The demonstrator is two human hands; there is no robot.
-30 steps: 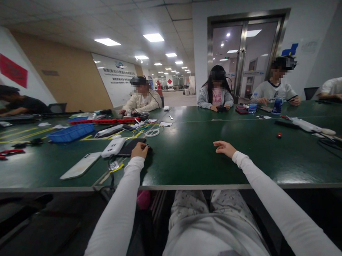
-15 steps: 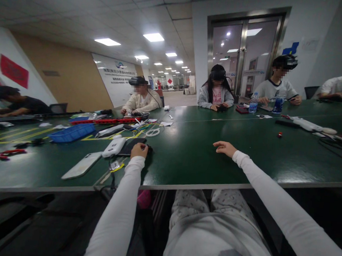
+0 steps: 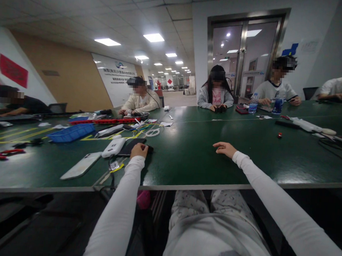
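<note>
My left hand (image 3: 139,150) rests at the table's near side with its fingers curled. A small black object (image 3: 150,149) shows just past its fingertips; what it is, I cannot make out. Beside that hand lies a flat black item (image 3: 128,148), partly hidden by it. A white rounded case (image 3: 114,147) touches this item on the left, and a white phone (image 3: 81,165) lies nearer the edge. My right hand (image 3: 225,149) is over the green table (image 3: 183,159), palm down, fingers stretched to the left and holding nothing.
A blue tray (image 3: 71,132), a white cable coil (image 3: 152,132) and red-handled pliers (image 3: 8,154) are on the left. Bottles (image 3: 253,104) stand far right, with a small red object (image 3: 280,135) nearer. Several people sit around the table.
Both of my hands stay in nearly the same place and pose. The person at the far left has raised their head slightly.
</note>
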